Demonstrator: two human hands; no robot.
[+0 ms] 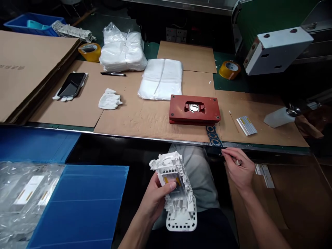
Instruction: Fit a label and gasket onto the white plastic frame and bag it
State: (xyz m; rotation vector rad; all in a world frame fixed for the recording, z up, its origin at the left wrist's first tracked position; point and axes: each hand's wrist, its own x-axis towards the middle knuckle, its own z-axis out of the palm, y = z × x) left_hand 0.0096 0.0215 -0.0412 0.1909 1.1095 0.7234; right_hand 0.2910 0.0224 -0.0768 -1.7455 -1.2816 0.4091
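My left hand (155, 197) is wrapped around a white moulded plastic part (177, 192) with ribs and a yellow label, held over my lap below the table edge. My right hand (237, 169) is pinched shut on the lower end of a dark blue patterned strip (214, 135) that hangs over the table's front edge. A small silver piece shows between its fingers. Just behind the strip, a red fixture block (194, 109) with a metal insert in its recess rests on the cardboard-covered table (145, 117).
On the table lie white bagged stacks (160, 79), a cloth glove (109, 99), a phone (72, 84), a pen (113, 74), two yellow tape rolls (229, 70), a swab and a silver label (247, 125). Blue sheets (85, 204) and clear bags (23, 193) are at my left. A brown box (290, 193) is on the right.
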